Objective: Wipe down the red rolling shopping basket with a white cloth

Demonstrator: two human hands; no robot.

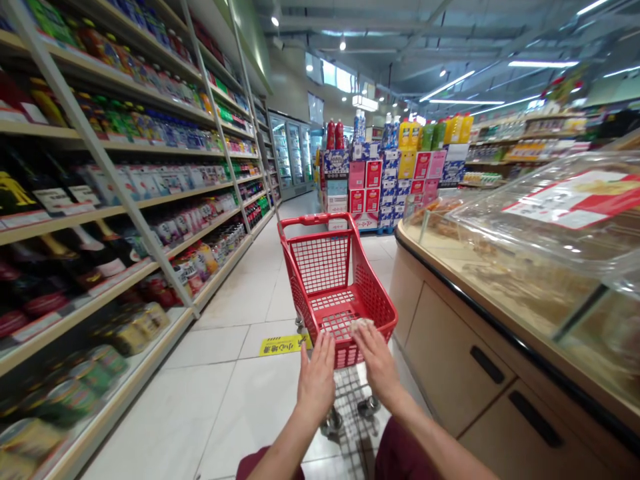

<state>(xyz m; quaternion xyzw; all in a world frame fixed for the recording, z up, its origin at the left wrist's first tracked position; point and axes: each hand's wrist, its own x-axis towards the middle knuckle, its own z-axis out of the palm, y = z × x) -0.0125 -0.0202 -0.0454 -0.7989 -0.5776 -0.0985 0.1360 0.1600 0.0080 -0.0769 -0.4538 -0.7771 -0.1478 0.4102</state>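
- Facing a bright red cart (373,297) on the tiled floor (200,400) beside shelves (100,215); showing lattice walls and a slotted bottom;
- Resting left hand (317,373) at its near rim, stretching fingers straight;
- Touching a whitish wad (361,324) with right hand (375,357); leaving grip unclear

Pale wad (361,325) under the right hand's (373,357) fingertips: mostly covered, can't tell what it is. Left hand (319,373) hides its own stretch of the red cart's (377,307) near rim, contact unclear from here. Forearms (287,440) and maroon trousers (410,450), near side of the grip, run out of view. Yellow floor sign (280,345), left of grip: right end covered. Shelf bottles (165,130) further left: labels too blurred to read
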